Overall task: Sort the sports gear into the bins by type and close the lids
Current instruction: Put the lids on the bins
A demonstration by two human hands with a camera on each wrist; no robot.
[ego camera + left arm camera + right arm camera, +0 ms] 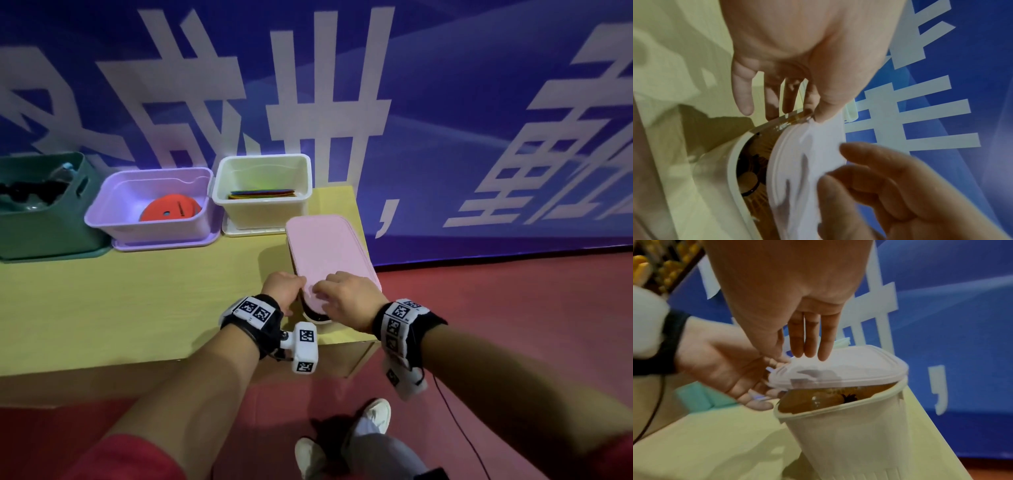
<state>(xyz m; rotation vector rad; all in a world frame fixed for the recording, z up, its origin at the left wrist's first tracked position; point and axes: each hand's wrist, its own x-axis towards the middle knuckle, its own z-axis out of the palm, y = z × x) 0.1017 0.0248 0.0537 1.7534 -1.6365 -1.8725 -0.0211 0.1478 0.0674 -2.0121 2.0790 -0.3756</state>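
- Head view: a pink lid [329, 253] lies over a pale bin [317, 317] at the right end of the yellow-green table [120, 298]; only the bin's near end shows beneath the lid's near edge.
- Left hand [282, 289] is at the lid's near-left corner, thumb on top and fingers going down beside the rim (a light pinch, by the look of it; the left wrist view is blurred just there).
- Right hand [346, 298] rests on the lid's near end with fingers nearly straight, tips pressing downward; it grips nothing.
- Right wrist view: the lid [838, 369] sits askew, its far side down on the bin [849, 434] and its near side lifted, leaving a gap through which brown contents with a dark spot show (too blurred to name).
- Handling, as a judgement: the lid looks thin, light and slightly flexible, with a smooth top that may slide under flat fingers; it is best held at the rim's edge and corners, then pressed round the perimeter so the lip seats. The bin appears light enough to shift or tip if pushed sideways, so pressure should go straight down.
- Left of the lidded bin, along the wall side of the table: a white bin [263, 186] holding a stack of coloured flat discs [262, 194], a purple bin [154, 205] with a red disc [169, 207], and a green bin [44, 205] with dark contents; all three are uncovered, each seemingly standing on its own lid.
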